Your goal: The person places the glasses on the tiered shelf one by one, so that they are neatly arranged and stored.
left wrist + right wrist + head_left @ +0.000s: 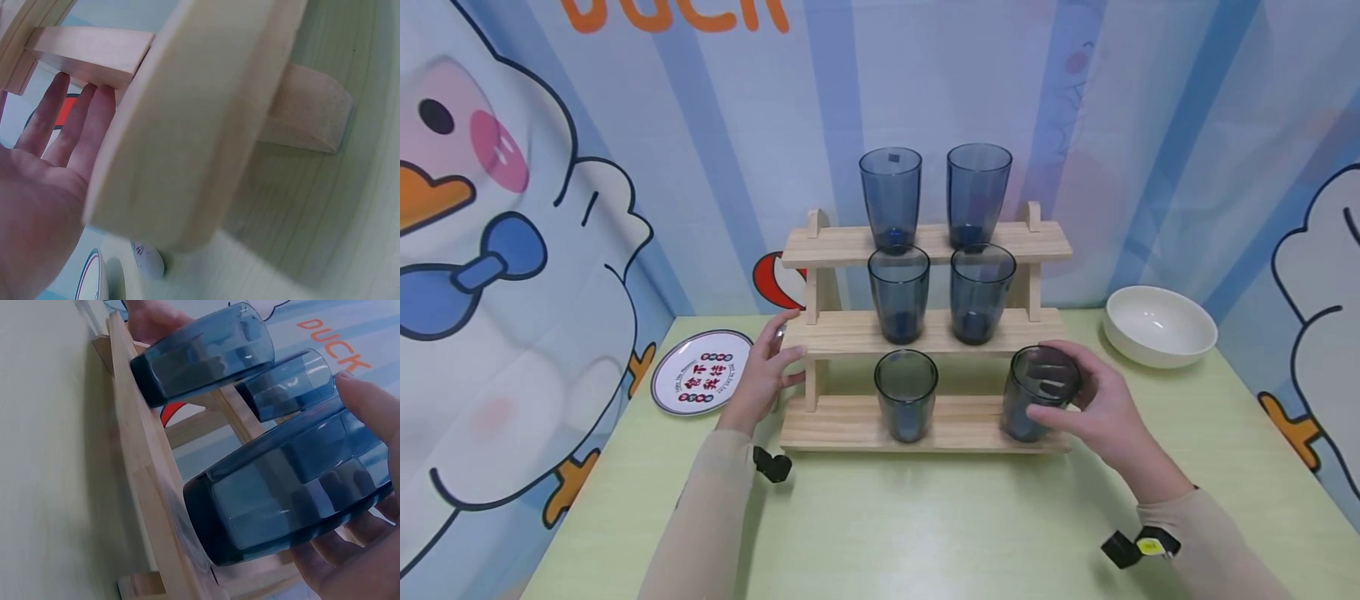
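My right hand (1101, 408) grips a blue-grey glass tumbler (1030, 400), thumb at the near side and fingers round the far side. This tumbler stands close over the right end of the bottom shelf of a three-tier wooden rack (966, 423). In the right wrist view the tumbler (281, 494) tilts across the picture, base near the board. At the rack's left side is my left hand (765, 371), its fingers (80, 125) rather straight, fingertips right at an upright post (94, 53). A second tumbler (906, 400) stands on the bottom shelf, left of the held one.
Two tumblers stand on the middle shelf (842, 331) and two on the top shelf (842, 246). A white plate with red lettering (681, 379) lies left of the rack. To the right is a white bowl (1160, 329). Behind hangs a printed duck curtain (722, 167).
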Demonstrator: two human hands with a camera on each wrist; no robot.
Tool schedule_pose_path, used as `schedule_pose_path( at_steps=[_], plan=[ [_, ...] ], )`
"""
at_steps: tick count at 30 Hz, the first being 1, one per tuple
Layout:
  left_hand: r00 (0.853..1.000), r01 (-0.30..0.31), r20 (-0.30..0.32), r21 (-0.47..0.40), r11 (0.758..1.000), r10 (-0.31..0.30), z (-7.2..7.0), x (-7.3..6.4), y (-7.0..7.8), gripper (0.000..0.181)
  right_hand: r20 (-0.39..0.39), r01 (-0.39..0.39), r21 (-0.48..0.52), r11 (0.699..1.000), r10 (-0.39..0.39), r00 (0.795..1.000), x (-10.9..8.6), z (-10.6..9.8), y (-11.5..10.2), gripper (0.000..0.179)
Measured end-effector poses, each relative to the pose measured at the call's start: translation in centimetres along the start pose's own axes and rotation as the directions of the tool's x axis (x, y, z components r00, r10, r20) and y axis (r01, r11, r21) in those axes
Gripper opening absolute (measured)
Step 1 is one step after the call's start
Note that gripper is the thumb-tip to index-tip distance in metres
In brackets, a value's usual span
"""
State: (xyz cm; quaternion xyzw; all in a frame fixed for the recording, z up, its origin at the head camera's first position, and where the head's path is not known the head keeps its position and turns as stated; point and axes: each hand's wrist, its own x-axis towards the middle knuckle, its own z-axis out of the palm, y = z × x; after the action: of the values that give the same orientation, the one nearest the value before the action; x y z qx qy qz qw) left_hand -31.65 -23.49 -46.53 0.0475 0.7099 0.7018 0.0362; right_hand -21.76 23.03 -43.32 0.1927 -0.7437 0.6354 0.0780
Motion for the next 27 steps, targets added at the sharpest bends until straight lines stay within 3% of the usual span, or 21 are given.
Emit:
schedule_pose_path(
  at_steps=[17,27],
  plan=[
    [1.000,0.000,-0.005,0.010,1.000,0.000,0.0,0.0,0.0,0.069,0.071,-0.014,-0.004,1.000,0.014,0.997,1.5,3.1,0.4,0.077],
    [1.000,0.001,-0.012,0.007,1.000,-0.001,0.2,-0.1,0.1,0.064,0.093,-0.019,0.013,1.000,0.018,0.996,1.8,3.9,0.5,0.077]
  ],
)
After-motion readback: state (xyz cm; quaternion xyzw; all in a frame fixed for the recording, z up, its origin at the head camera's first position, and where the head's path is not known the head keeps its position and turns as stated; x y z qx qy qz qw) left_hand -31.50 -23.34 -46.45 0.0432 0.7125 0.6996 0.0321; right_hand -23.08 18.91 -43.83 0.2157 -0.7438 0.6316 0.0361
